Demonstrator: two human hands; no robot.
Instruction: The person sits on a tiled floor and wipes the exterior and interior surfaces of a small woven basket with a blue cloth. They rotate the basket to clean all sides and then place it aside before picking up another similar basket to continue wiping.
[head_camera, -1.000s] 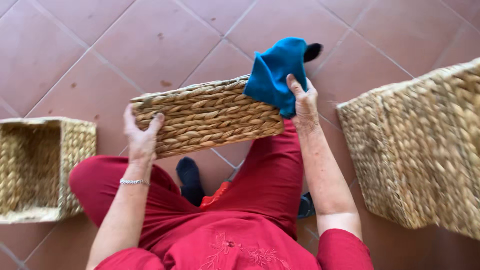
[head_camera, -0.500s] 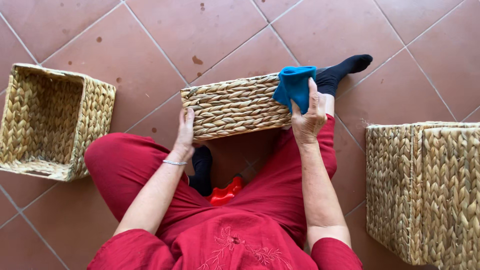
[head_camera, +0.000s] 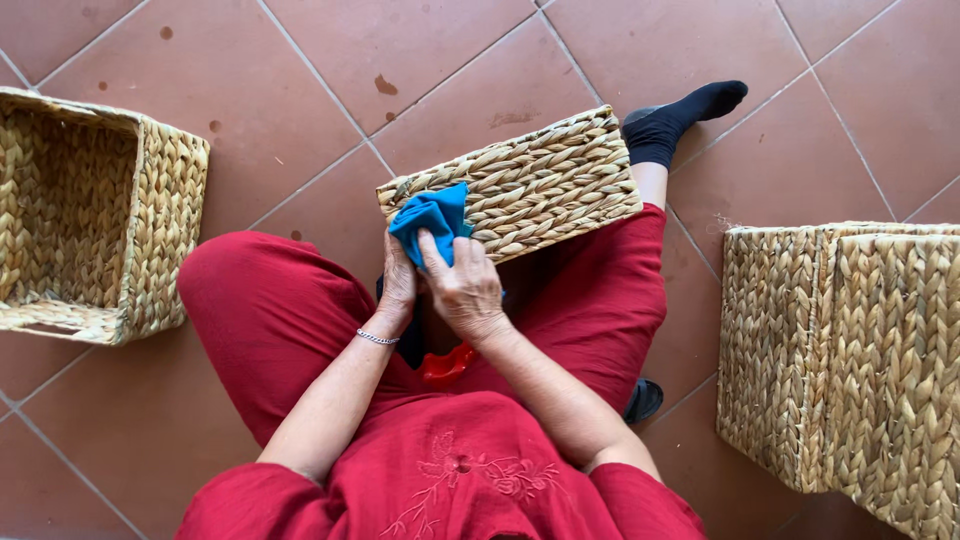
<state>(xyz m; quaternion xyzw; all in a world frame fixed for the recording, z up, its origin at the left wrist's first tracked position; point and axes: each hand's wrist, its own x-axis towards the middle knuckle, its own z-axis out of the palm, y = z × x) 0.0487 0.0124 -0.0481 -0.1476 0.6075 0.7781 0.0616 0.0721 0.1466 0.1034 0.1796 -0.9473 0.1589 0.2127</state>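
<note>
**Wiping down a woven basket with a blue cloth**

On the tiled floor, a large basket stands at three o'clock and an open basket at nine. The woven basket rests on the seated person's red-trousered lap, at centre. The right hand, fingers curled, presses the blue cloth against its left end; the left hand grips that corner. Judged: wiping is underway; next comes steady strokes toward two o'clock.

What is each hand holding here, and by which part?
Right hand presses blue cloth onto the woven basket; left hand steadies its near corner.
</note>
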